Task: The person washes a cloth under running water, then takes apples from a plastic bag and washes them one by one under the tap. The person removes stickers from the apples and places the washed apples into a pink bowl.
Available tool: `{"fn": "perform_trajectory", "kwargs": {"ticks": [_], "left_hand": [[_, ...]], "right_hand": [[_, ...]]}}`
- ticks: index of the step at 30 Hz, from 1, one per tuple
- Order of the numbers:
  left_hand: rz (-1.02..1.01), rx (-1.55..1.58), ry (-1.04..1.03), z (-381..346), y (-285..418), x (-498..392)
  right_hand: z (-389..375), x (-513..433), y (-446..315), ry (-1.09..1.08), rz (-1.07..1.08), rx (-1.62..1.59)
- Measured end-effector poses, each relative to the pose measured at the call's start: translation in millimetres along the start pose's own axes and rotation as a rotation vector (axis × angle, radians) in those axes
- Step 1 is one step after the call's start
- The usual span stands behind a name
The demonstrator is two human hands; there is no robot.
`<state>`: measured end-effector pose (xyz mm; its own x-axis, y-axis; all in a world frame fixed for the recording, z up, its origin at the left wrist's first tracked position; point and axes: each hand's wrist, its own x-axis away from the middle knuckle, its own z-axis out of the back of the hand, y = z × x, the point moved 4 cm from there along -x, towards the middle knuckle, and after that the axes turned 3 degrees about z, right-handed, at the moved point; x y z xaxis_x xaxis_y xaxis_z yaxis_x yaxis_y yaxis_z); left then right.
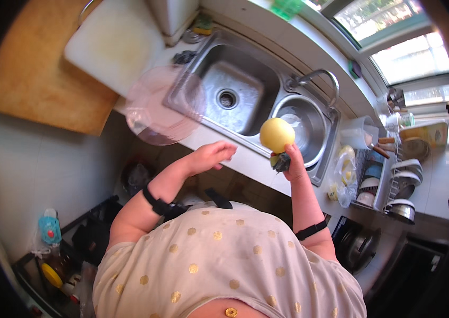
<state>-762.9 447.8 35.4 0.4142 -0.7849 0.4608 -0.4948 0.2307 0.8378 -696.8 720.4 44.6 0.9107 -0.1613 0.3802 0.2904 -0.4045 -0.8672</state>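
Observation:
My right hand (296, 163) is at the front rim of the double sink, gripping a smooth, round, pale-yellow object (277, 134); whether it is a bowl's underside or a fruit, I cannot tell. Bunched in the same grip, below it, is a dark scrubbing pad (282, 163) with something greenish beside it. My left hand (211, 156) hovers before the counter edge, fingers extended and slightly blurred, holding nothing. A round metal basin (308, 129) sits in the smaller sink bowl, partly behind the yellow object. The larger stainless-steel sink bowl (244, 85) shows its drain.
A clear pinkish plastic basin (161, 103) overhangs the counter at left, near a white cutting board (115, 43) on a wooden board (26, 79). The faucet (333, 85) arches behind the smaller bowl. A plastic bag (345, 177) and a dish rack (383, 179) with several bowls stand right.

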Motion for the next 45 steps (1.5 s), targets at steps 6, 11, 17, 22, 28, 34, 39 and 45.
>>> {"fn": "perform_trajectory", "kwargs": {"ticks": [6, 11, 17, 22, 28, 34, 39, 45], "left_hand": [[0.099, 0.528, -0.275, -93, 44, -139], [0.086, 0.758, 0.046, -117, 28, -212], [0.083, 0.808, 0.12, -144, 23, -275], [0.102, 0.83, 0.197, -160, 30, -304], [0.084, 0.844, 0.203, -160, 43, -337], [0.121, 0.873, 0.232, -145, 29, -372], [0.076, 1.005, 0.203, -156, 10, -398], [0.212, 0.738, 0.351, -167, 6, -385]], "right_hand": [[52, 0, -21, -0.103, -0.158, 0.196], [150, -40, -75, 0.039, -0.16, 0.883], [210, -193, -145, 0.144, 0.461, 1.257], [189, -286, -144, 0.019, 0.478, 1.312], [205, -286, -131, -0.124, 0.332, 1.313], [246, -228, -107, 0.4, 0.249, 0.555], [150, -98, -83, 0.023, 0.844, 1.331], [190, -161, -96, 0.237, -0.057, 0.797]]}}
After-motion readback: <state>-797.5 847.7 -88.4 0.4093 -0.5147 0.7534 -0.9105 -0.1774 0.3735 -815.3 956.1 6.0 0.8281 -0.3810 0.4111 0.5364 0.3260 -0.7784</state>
